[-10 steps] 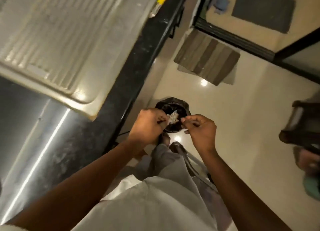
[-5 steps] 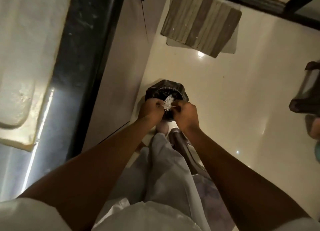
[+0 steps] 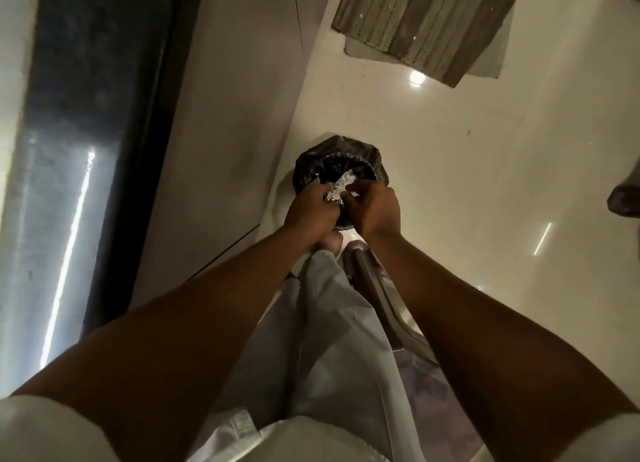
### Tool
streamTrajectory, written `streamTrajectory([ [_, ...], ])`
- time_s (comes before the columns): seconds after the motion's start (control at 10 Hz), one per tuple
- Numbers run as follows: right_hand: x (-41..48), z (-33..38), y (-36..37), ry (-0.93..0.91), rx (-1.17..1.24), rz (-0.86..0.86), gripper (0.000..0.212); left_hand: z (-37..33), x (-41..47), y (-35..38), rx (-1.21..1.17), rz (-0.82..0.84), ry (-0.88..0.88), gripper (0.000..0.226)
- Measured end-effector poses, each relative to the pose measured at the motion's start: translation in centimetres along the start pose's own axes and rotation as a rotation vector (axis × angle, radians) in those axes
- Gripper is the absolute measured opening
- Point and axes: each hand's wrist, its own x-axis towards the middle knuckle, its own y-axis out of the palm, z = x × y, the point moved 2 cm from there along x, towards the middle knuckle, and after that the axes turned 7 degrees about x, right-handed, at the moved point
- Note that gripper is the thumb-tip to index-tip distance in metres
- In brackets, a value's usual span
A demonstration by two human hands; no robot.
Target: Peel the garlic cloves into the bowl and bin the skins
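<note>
Two hands pinch skins over bin, near mat.

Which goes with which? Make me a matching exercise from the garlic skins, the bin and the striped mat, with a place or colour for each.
1 garlic skins
2 bin
3 striped mat

A flat on the floor beyond the bin
B whitish, pinched between the left hand and the right hand
C black-lined, below the hands

Pairs: 1-B; 2-C; 3-A
</note>
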Motion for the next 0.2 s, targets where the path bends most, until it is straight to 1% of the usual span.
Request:
streamTrajectory([
  [0.1,-0.07,0.19,-0.19,0.011,0.073,0.045,0.027,-0.51,-0.37,-0.38,0.002,0.021,0.013,0.057],
  [0.2,-0.32,0.84,-0.72,0.011,0.147,0.095,0.035,-1.28,-0.62,-0.67,0.011,-0.011,0.026,0.058],
])
